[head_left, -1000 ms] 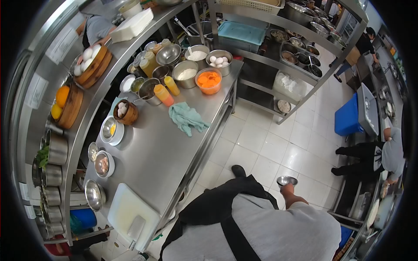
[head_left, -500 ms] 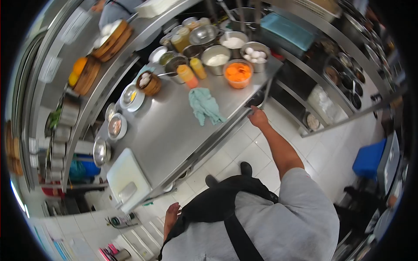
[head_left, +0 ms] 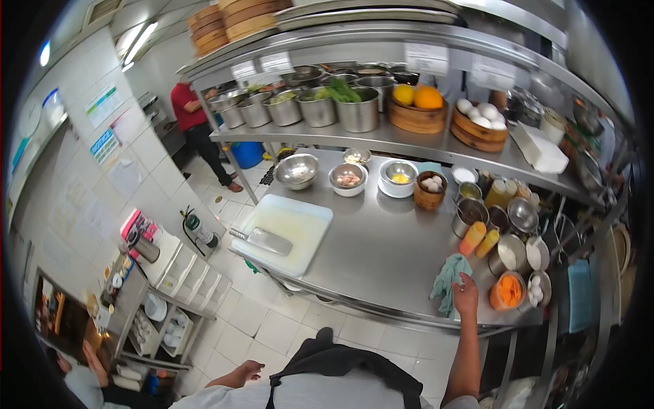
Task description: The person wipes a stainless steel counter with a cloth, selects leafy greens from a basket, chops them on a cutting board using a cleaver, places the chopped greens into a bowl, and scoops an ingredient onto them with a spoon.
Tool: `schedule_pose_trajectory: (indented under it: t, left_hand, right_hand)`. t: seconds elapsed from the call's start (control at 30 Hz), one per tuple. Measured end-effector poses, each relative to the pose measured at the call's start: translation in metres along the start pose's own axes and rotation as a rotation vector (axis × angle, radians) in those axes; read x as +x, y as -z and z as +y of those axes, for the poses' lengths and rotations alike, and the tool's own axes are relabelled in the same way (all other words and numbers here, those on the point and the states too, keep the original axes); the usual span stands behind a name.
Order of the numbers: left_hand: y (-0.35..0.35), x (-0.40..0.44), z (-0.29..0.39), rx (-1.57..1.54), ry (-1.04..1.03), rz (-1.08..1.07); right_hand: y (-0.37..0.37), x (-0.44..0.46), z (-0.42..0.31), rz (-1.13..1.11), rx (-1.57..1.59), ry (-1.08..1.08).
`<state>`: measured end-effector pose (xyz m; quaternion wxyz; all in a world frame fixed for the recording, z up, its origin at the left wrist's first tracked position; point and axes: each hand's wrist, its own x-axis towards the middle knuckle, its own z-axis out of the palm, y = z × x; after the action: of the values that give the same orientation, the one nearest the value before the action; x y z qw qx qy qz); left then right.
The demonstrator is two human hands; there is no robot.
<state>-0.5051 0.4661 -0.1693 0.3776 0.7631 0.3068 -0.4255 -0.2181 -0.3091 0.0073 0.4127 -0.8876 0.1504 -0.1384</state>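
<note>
My right hand (head_left: 466, 296) reaches over the worktop at the right edge of a crumpled green cloth (head_left: 446, 283). Its fingers are partly spread, and I cannot tell whether they touch the cloth. My left hand (head_left: 249, 371) hangs low in front of the counter, loosely open and holding nothing. Right of the cloth stands a tub of orange pieces (head_left: 508, 292). Behind the cloth are an orange squeeze bottle (head_left: 473, 238) and a yellow squeeze bottle (head_left: 488, 243). A cleaver (head_left: 269, 240) lies flat on the white cutting board (head_left: 310, 217) at the left.
Metal bowls (head_left: 297, 172) and a basket of eggs (head_left: 430, 191) line the back of the steel worktop (head_left: 368, 252). Above runs a shelf (head_left: 409, 140) with several metal pots and steamers. A person in a red shirt (head_left: 185, 109) stands beyond; another person is at lower left.
The view has turned left, bringing in the shelf, wall and cutting board. My right hand has moved from the counter's front edge to beside the cloth. My left hand stays low.
</note>
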Motion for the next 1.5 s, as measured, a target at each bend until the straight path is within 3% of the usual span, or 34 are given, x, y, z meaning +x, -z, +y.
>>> schedule_pose_trajectory:
  t: [0.13,0.2,0.33,0.4,0.5,0.83,1.0,1.03,1.1,1.13,1.2,1.3,1.4,1.5]
  left_hand:
    - [-0.014,0.03,0.019,-0.067,-0.134,-0.016]
    - [-0.016,0.052,0.039,-0.086,-0.246,-0.071]
    - [0.009,0.097,0.09,-0.014,-0.406,-0.107]
    - [0.024,0.092,0.138,-0.265,-0.076,-0.062]
    - [0.064,0.106,0.188,-0.109,-0.15,-0.064]
    - [0.178,0.032,0.377,0.277,-0.517,-0.485]
    - [0.196,0.004,0.455,0.378,-0.626,-0.538]
    - [0.194,0.0,0.472,0.389,-0.652,-0.531]
    - [0.183,-0.013,0.5,0.401,-0.702,-0.521]
    - [0.174,-0.018,0.513,0.395,-0.768,-0.555]
    - [0.155,-0.03,0.535,0.353,-0.895,-0.6]
    - [0.13,-0.065,0.577,0.311,-1.096,-0.765]
    - [0.123,-0.11,0.626,0.26,-1.159,-0.791]
    - [0.124,-0.171,0.679,0.161,-1.301,-0.734]
  right_hand:
    - [-0.07,0.007,0.066,0.141,-0.412,0.16]
    - [-0.079,-0.007,0.033,0.192,-0.34,0.007]
    - [-0.104,-0.033,-0.004,0.245,-0.443,-0.053]
    - [-0.112,-0.04,-0.01,0.234,-0.505,-0.044]
    - [-0.119,-0.041,-0.02,0.275,-0.515,-0.079]
    - [-0.148,-0.021,-0.042,0.37,-0.578,-0.341]
    - [-0.199,-0.016,-0.078,0.206,-0.447,-0.159]
    - [-0.228,-0.016,-0.061,0.293,-0.415,0.057]
    - [-0.252,-0.018,-0.106,0.114,-0.348,0.223]
    - [-0.261,-0.02,-0.138,-0.013,-0.284,0.165]
    - [-0.284,-0.022,-0.164,-0.257,-0.29,0.309]
    - [-0.294,-0.028,-0.191,-0.451,-0.337,0.411]
    - [-0.267,-0.034,-0.166,-0.309,-0.283,0.507]
    - [-0.208,-0.031,-0.108,-0.1,-0.404,0.326]
